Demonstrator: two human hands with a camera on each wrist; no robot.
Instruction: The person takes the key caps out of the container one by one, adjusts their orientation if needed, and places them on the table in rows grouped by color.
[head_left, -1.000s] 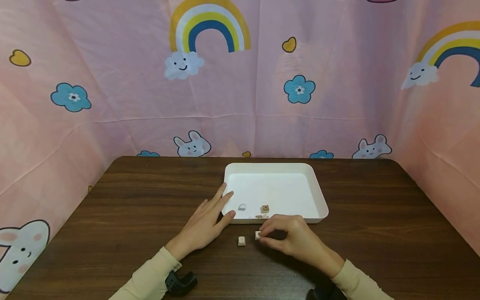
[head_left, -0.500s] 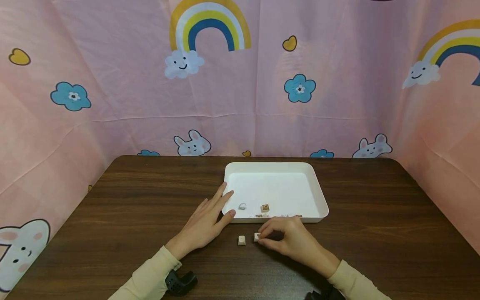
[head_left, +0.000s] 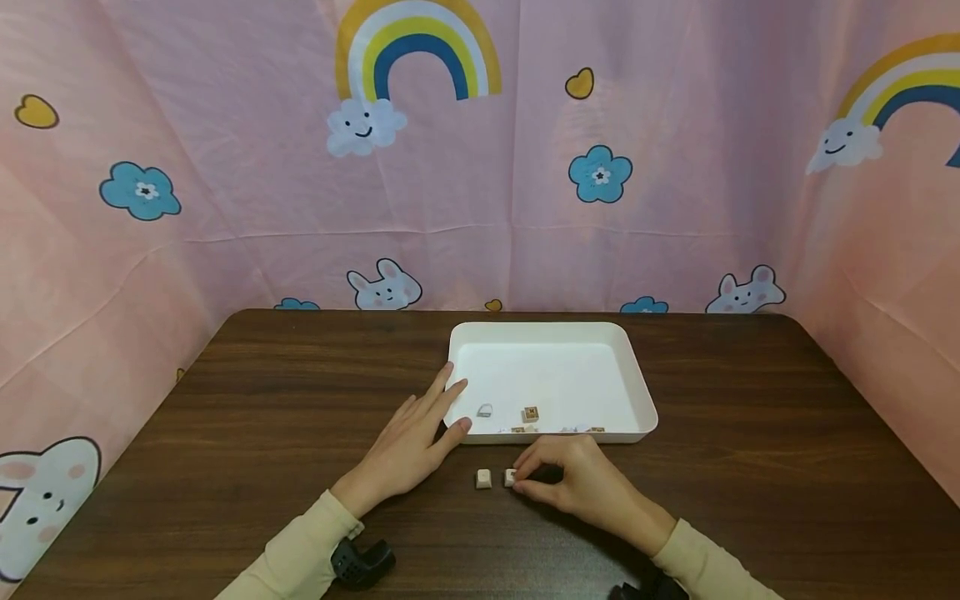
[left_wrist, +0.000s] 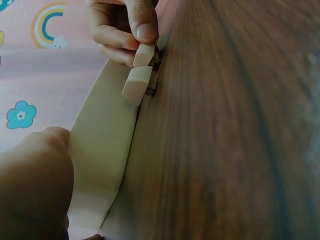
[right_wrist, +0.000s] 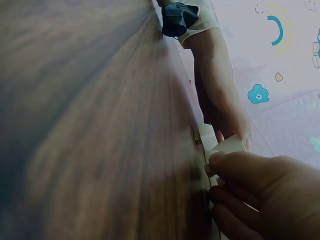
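Two small white keycaps stand on the dark wood table in front of the white tray (head_left: 551,375). My right hand (head_left: 581,483) pinches the right keycap (head_left: 509,477) between thumb and fingertips, low at the table top. Just left of it, the other keycap (head_left: 483,479) stands alone. In the left wrist view the held keycap (left_wrist: 144,55) is close to the free keycap (left_wrist: 137,86), and darker parts show beneath both. My left hand (head_left: 405,446) rests against the tray's left side with its fingers stretched out.
Inside the tray lie a brown-topped square piece (head_left: 530,414), a whitish piece (head_left: 484,411) and several small pieces along the near wall, partly hidden. A patterned pink cloth (head_left: 540,167) hangs behind the table (head_left: 315,375).
My right hand has slid slightly left and nearer with the pinched keycap, narrowing the gap to the other keycap. The left hand stays at the tray.
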